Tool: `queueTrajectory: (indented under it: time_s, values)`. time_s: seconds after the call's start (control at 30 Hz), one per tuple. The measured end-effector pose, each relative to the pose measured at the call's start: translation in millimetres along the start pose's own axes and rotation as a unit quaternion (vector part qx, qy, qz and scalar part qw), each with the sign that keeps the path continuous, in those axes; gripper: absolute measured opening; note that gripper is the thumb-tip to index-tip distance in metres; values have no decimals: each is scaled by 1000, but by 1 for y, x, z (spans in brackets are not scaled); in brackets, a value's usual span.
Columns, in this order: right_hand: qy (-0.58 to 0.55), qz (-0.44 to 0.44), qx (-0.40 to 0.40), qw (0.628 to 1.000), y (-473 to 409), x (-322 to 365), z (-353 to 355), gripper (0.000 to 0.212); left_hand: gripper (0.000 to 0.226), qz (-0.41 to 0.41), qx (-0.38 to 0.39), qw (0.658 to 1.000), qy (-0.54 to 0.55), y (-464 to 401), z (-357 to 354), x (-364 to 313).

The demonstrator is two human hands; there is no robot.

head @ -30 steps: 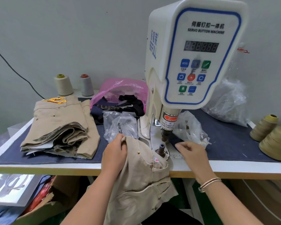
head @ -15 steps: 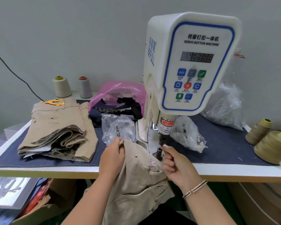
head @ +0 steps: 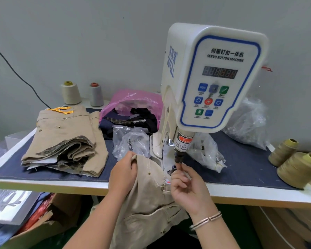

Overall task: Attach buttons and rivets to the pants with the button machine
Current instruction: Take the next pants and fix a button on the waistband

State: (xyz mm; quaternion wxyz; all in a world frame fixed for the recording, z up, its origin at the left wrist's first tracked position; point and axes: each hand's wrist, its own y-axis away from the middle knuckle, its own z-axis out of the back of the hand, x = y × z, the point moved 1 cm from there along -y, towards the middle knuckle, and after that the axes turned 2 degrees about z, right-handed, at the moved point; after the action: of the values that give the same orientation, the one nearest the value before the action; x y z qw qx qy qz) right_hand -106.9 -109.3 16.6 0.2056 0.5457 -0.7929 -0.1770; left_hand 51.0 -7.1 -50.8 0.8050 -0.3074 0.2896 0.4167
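Our left hand [head: 123, 174] grips the tan pants [head: 151, 200] at nine o'clock of the button machine [head: 210, 78]; our right hand [head: 187, 187] pinches something small under its punch, what we cannot tell.

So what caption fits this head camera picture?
Left hand grips tan pants; right hand reaches under the button machine.

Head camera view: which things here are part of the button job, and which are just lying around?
In the job: button machine; tan pants, gripped by the left hand; right hand raised to the machine's punch.

Lying about: folded pants stack; thread cones; pink bag; clear plastic bags.
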Motion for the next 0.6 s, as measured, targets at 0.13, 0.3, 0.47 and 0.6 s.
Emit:
queueTrajectory:
  time_s: [0.13,0.3,0.47,0.6]
  values:
    - [35,29,22,999,6,-26,-2,24,11,3,-5,1000,-1,-1,-1,0]
    - [513,239,40,823,-24,-70,-36,19,16,23,28,999,-3,-1,-1,1]
    - [872,346,29,344,-95,-68,-71,26,24,43,19,999,-7,-1,0,-2]
    - [925,309,-16,219,-123,-72,-75,27,28,80,37,996,-17,-4,-1,0]
